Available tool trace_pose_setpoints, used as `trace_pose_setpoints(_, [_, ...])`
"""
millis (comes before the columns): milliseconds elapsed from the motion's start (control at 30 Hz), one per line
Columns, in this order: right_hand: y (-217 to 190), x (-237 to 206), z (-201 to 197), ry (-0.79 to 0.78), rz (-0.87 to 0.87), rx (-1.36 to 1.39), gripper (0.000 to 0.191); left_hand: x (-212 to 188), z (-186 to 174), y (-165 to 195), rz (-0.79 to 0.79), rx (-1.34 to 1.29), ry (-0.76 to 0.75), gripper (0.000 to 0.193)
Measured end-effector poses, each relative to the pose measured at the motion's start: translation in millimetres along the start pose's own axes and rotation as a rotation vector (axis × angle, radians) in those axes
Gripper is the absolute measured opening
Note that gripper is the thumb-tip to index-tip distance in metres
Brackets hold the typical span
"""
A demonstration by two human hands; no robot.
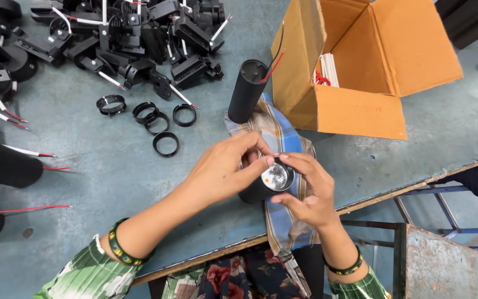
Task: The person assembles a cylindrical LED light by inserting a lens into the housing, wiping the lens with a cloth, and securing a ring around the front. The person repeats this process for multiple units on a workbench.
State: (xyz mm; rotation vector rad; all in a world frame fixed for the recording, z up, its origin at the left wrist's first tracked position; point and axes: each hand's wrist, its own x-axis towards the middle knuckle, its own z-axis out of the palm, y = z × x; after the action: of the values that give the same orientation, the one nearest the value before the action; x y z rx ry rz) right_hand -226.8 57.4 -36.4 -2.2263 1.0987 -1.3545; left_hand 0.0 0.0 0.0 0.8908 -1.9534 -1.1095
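Observation:
My left hand and my right hand meet over a short black cylindrical lamp body with a shiny silver reflector in its open end. The right hand cups the lamp from the right and below. The left hand's fingertips pinch at the rim of the reflector end. The lamp rests above a blue and tan checked cloth that hangs over the table's front edge. A second black cylinder, with red and black wires coming out of its top, lies on the far end of the cloth.
Several loose black rings lie on the grey-blue table left of the hands. A heap of black lamp brackets with wires fills the back left. An open cardboard box stands at the back right. A metal stool is at lower right.

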Motion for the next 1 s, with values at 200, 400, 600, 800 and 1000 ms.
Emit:
trace_pose_setpoints(200, [18.1,-16.6,23.1,0.083,-0.063,0.157,0.051,-6.4,-4.6,-13.4,0.156,-0.166,0.042,0.017])
trace_pose_setpoints(400, [31.3,-17.8,21.0,-0.003,0.172,0.491,0.036,-5.1,-10.1,-19.4,0.057,-0.153,0.017,0.019])
trace_pose_setpoints(600, [37.8,-7.2,15.4,-0.014,0.116,0.499,0.029,-10.9,-6.7,-25.1,0.106,-0.059,0.105,0.027])
trace_pose_setpoints(800, [39.7,-23.4,22.1,-0.037,0.097,0.25,0.049,-18.0,13.1,-58.6,0.166,-0.058,0.12,0.017])
trace_pose_setpoints(1000, [42.1,-28.9,26.4,-0.044,0.08,0.161,0.051,-11.6,17.1,-64.9,0.251,0.021,0.172,0.021])
